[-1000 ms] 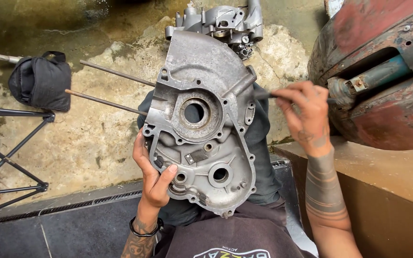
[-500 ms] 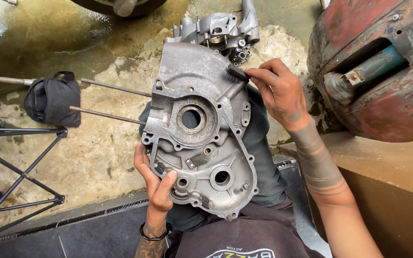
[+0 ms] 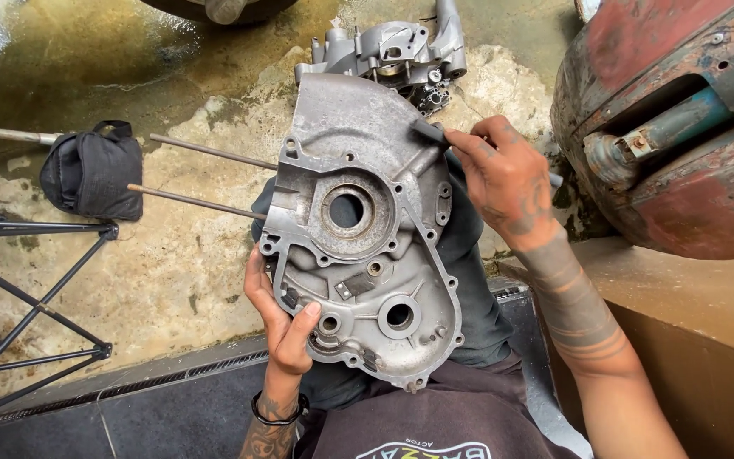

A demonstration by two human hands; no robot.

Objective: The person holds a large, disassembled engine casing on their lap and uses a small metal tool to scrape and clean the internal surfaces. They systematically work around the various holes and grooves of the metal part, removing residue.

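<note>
Two bare hands at work on one grey metal engine casing [image 3: 358, 229], propped upright on the lap and seen from above. Left hand [image 3: 280, 319] cupped under the casing's lower left edge, thumb laid across its face beside a small bore, fingers curled behind and out of sight; grip closed on the casing. Black band at the left wrist. Right hand [image 3: 503, 178] reaching in from the right with forearm angled up from the lower right corner, fingers pinched shut around a small brush [image 3: 429, 132]; dark brush head pressed against the casing's upper right rim, handle end just showing past the back of the hand. Casing face turned toward the camera: large round bore near centre, two smaller bores lower down, bolt holes along the rim.

Beyond the casing's top edge, a second casing half [image 3: 388, 53] lying on wet, stained concrete floor [image 3: 172, 272]. Two thin metal rods [image 3: 201, 200] reaching left from behind the held casing toward a black pouch [image 3: 91, 172]. Black folding stand [image 3: 27, 297] at far left. Rusted red machine body [image 3: 681, 127] at upper right, above a brown ledge [image 3: 690, 314]. Dark mat [image 3: 129, 416] with a ribbed edge along the bottom left.
</note>
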